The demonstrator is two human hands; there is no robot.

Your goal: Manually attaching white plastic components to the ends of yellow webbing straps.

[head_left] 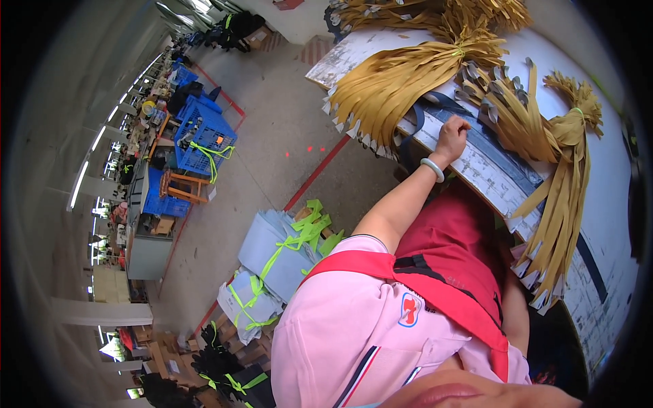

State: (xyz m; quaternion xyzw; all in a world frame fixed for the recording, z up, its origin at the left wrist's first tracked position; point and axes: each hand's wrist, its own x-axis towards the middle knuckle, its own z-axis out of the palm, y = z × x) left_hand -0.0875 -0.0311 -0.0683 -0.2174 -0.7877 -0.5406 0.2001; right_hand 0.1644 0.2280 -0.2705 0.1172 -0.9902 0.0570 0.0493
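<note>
Resting hand: left hand (451, 137), closed fist, on dark blue strap (476, 139) on white worn worktable (605, 204).
Strap axis: runs rightward from fist, beside mustard-yellow strap bundle (401, 78).
Right hand: hidden; state unknowable.

Mustard-yellow woven cloth strap bundles (401, 81), matt, metal-looking tips; worn white-painted surface (476, 166), scuffed, possibly wood; smooth glossy pale-green bangle (432, 169).

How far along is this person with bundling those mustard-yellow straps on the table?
Done: several tied bundles of mustard-yellow straps lie on the white worktable, one at the near corner, one hanging over the edge. In hand: the left hand rests closed on a dark blue strip at the table edge; the right hand is hidden. Left: a heap of metal-tipped straps looks untied.
</note>
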